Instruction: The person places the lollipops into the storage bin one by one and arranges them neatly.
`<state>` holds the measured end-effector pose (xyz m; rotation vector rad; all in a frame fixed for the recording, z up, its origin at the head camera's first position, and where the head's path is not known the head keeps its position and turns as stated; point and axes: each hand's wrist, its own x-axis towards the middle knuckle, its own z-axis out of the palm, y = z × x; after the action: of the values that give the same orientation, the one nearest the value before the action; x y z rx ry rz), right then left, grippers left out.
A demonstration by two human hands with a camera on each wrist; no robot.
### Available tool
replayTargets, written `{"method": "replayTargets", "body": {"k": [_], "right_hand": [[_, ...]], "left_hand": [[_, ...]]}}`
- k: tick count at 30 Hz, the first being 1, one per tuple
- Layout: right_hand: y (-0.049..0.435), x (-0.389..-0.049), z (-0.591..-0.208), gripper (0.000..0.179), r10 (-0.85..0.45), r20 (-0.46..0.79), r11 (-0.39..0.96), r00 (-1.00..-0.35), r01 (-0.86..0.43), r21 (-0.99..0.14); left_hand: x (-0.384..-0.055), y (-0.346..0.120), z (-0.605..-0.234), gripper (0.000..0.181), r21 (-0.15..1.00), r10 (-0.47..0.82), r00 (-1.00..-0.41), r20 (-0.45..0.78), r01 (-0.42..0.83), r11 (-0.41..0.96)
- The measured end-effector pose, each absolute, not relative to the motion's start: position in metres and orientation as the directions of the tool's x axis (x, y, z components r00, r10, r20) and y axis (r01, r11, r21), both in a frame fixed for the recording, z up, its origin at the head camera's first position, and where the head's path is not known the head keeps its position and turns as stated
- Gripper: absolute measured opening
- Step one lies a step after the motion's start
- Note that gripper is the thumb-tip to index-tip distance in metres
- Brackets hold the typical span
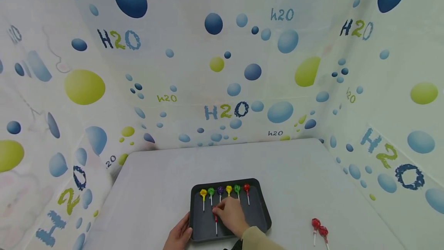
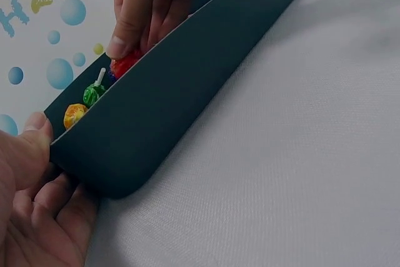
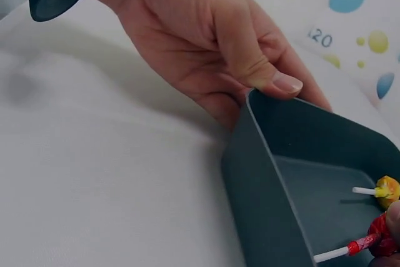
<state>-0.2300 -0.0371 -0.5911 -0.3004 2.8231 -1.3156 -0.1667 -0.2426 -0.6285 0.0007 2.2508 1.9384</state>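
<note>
A dark grey tray (image 1: pixel 254 219) lies on the white table. My left hand (image 1: pixel 178 234) grips its left wall; in the right wrist view the thumb (image 3: pixel 284 85) laps over the rim. Inside the tray my right hand (image 1: pixel 231 215) pinches a red lollipop (image 2: pixel 125 65) at its candy end, the white stick pointing toward me. Beyond that hand a row of lollipops runs along the far wall: yellow (image 1: pixel 203 193), green (image 1: pixel 211 191), purple (image 1: pixel 220 191), another yellow (image 1: pixel 229 189), another green (image 1: pixel 237 188) and red (image 1: pixel 246 187). My right hand partly covers some of their sticks.
Two more red lollipops (image 1: pixel 316 223) lie together on the table (image 1: pixel 156 188), right of the tray. Fabric walls (image 1: pixel 187 68) printed with bubbles and "H2O" enclose the table at the back and sides.
</note>
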Motion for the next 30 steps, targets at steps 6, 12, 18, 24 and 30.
{"method": "replayTargets", "body": {"k": [6, 12, 18, 24, 30], "right_hand": [[-0.04, -0.229, -0.594, 0.009, -0.187, 0.064, 0.65, -0.98, -0.172, -0.74], [-0.04, -0.227, -0.593, 0.012, -0.214, 0.085, 0.669, -0.973, -0.209, -0.713], [-0.042, -0.225, -0.596, 0.014, -0.22, 0.095, 0.711, -0.971, -0.227, -0.666], [-0.046, -0.223, -0.593, 0.018, -0.216, 0.083, 0.792, -0.973, -0.224, -0.568], [-0.048, -0.222, -0.59, 0.018, -0.222, 0.035, 0.817, -0.974, -0.206, -0.539]], "left_hand": [[-0.167, -0.241, -0.629, 0.062, 0.981, 0.1, -0.986, -0.133, -0.117, 0.152], [-0.167, -0.241, -0.628, 0.063, 0.982, 0.103, -0.987, -0.125, -0.109, 0.151], [-0.166, -0.242, -0.629, 0.064, 0.981, 0.111, -0.987, -0.114, -0.094, 0.168], [-0.167, -0.242, -0.627, 0.064, 0.975, 0.092, -0.986, -0.138, -0.118, 0.189], [-0.166, -0.24, -0.626, 0.066, 0.975, 0.092, -0.985, -0.143, -0.125, 0.185]]}}
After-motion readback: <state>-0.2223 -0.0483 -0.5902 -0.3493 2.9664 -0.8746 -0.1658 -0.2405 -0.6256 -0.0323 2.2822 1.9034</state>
